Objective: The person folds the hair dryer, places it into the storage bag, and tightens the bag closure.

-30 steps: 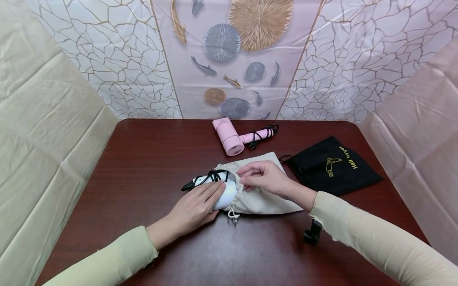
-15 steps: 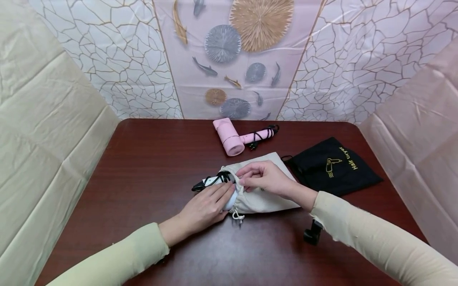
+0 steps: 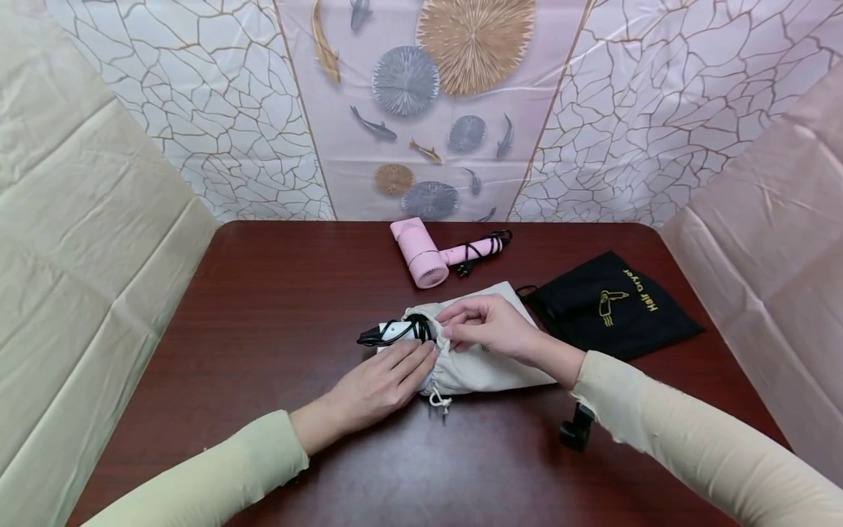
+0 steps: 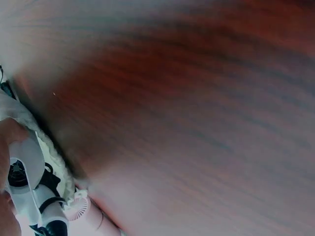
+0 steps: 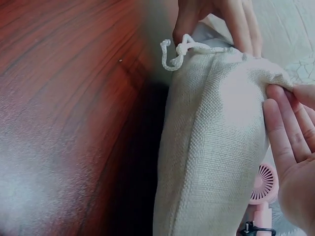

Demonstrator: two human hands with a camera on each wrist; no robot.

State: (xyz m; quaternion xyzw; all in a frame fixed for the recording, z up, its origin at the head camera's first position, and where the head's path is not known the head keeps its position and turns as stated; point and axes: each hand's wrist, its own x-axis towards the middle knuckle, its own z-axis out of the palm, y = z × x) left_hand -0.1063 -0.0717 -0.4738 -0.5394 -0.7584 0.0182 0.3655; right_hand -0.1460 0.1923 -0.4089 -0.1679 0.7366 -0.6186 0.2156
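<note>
A white hair dryer (image 3: pixel 397 331), its black cord wound round the handle, is partly inside a cream drawstring bag (image 3: pixel 484 373). My left hand (image 3: pixel 375 384) grips the dryer's body at the bag's mouth; the right wrist view shows that thumb and fingers on opposite sides. More of the dryer's white body (image 4: pixel 30 156) and handle show in the left wrist view. With thumb and fingertips, my right hand (image 3: pixel 494 328) pinches the bag's rim on its upper side. The white drawstring (image 5: pixel 182 48) hangs knotted at the near side of the mouth. Cloth hides the rest of the dryer.
Behind the bag lies a pink folding hair dryer (image 3: pixel 424 256) with a black cord round its handle. A black pouch (image 3: pixel 579 322) marked "Hair Dryer" lies flat to the right. Fabric walls (image 3: pixel 250 110) stand round the dark red table (image 3: pixel 276 285).
My left hand has moved right with the white hair dryer, so its body now sits deeper in the bag. The right hand keeps its pinch on the rim in nearly the same spot.
</note>
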